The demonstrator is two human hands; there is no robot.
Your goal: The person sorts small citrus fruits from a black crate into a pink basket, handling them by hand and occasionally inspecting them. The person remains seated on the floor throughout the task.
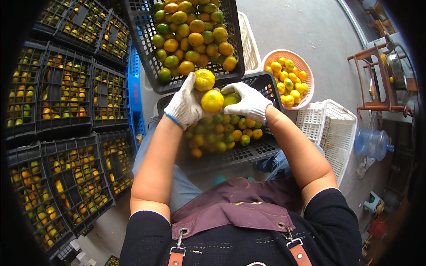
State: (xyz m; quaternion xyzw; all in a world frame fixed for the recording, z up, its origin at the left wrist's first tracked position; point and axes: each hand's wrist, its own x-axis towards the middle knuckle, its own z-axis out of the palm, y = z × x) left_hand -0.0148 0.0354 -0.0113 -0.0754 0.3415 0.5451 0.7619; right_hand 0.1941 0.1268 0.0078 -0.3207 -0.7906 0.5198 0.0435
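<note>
White knitted gloves cover both my hands. My left hand (186, 103) holds two yellow-orange citrus fruits, an upper one (204, 80) by the thumb and a lower one (212, 101) at the fingers. My right hand (248, 102) is closed around a greenish citrus fruit (231, 99), close beside the lower one. Both hands are above a black plastic crate (256, 151) with many green and orange fruits at my lap. Beyond them a tilted black crate (241, 43) holds many more green and orange fruits.
A pink round basket (312, 89) of yellow-orange fruits stands at the right, near white plastic crates (346, 139). Stacked black crates (66, 129) full of fruit line the left, beside a blue plastic pallet (134, 89). Farther right are a water jug (371, 143) and a wooden chair (377, 78).
</note>
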